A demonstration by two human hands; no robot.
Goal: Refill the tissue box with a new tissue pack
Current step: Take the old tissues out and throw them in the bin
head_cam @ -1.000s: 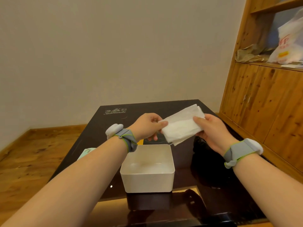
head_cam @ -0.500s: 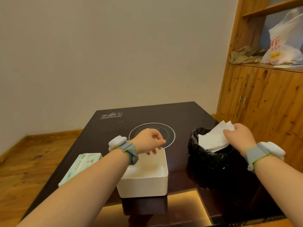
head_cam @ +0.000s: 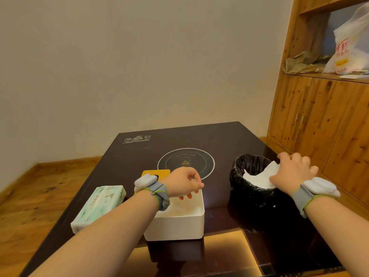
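Observation:
The white tissue box (head_cam: 179,222) stands open and empty near the table's front edge. My left hand (head_cam: 182,183) hovers over its back rim, fingers loosely curled, holding nothing. A new tissue pack (head_cam: 99,206) in pale green wrap lies to the left of the box. Behind the box, a yellow lid (head_cam: 155,173) lies flat on the table. My right hand (head_cam: 293,172) holds a wad of old white tissues (head_cam: 259,176) down in the mouth of a black-lined bin (head_cam: 243,172) at the right.
The dark glossy table (head_cam: 209,136) has a round hob ring (head_cam: 185,162) printed at its centre. A wooden cabinet (head_cam: 319,120) stands close on the right, with a plastic bag (head_cam: 351,47) on its shelf. Wooden floor lies to the left.
My right hand carried the old tissues from above the box rightward and down into the bin. My left hand let go of them and stayed over the box.

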